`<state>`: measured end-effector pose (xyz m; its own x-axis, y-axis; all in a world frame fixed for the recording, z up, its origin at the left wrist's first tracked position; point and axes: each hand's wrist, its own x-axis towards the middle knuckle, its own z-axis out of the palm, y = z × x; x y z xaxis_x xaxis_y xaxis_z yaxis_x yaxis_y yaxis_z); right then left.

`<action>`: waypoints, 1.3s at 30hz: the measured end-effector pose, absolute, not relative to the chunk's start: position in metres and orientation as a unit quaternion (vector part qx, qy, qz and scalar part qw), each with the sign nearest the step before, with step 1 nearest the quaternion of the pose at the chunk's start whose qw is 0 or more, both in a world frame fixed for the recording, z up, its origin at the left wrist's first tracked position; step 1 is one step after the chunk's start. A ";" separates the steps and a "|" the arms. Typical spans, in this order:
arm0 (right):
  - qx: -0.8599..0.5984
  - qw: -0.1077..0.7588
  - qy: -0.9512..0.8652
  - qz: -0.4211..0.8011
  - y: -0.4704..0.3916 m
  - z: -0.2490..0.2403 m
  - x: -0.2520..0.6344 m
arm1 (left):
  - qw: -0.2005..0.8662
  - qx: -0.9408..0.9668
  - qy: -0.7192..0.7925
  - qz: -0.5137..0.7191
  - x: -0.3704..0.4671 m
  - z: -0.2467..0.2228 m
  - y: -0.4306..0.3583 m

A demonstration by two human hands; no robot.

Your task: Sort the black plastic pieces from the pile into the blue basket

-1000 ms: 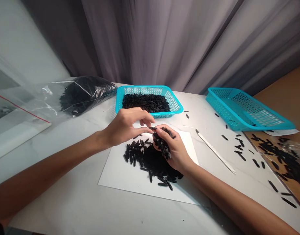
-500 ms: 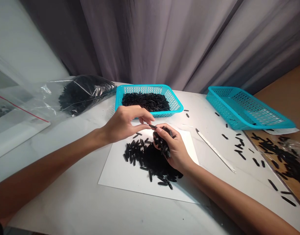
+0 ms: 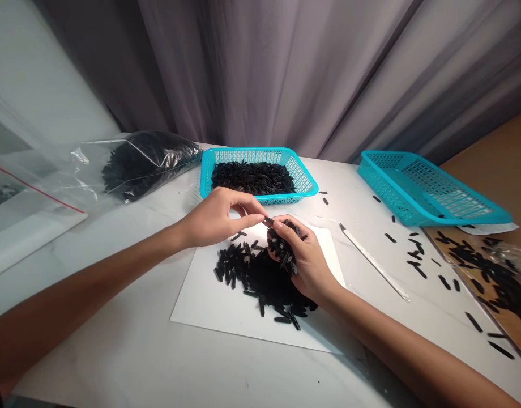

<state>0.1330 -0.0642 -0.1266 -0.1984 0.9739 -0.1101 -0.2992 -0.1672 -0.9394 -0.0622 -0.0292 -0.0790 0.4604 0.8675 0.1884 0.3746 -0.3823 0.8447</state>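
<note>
My right hand (image 3: 305,252) is closed around a clump of small black elongated pieces (image 3: 281,245), with the thumb on top. Between the thumb and fingertips of my left hand (image 3: 226,218) one black piece (image 3: 269,221) is pinched, its other end touching the right thumb and forefinger. Below both hands a dark pile of the same pieces (image 3: 269,283) lies on a white sheet (image 3: 209,309), with several strewn round its edges. The exact kind of piece is too small to tell. My right palm and its lower fingers are mostly hidden.
Behind my hands stands a blue basket (image 3: 307,190) full of black pieces. A clear bag (image 3: 150,164) of them lies at left. Another blue basket (image 3: 439,218) sits at right. A thin white-wrapped tool (image 3: 375,263) and loose pieces (image 3: 444,281) lie on the table's right side.
My left fingertips have come together on the black piece, the forefinger lowering toward the thumb. The right hand stays nearly still with its clump.
</note>
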 end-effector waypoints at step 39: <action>-0.611 -0.102 -0.771 0.148 0.007 -0.092 0.268 | 0.469 0.683 0.460 0.318 -0.062 -0.078 -0.028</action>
<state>0.2682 0.0074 -0.0917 -0.2332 0.9119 -0.3378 0.9722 0.2106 -0.1028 -0.0621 -0.0278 -0.0777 0.3742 0.9274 0.0032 0.3297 -0.1363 0.9342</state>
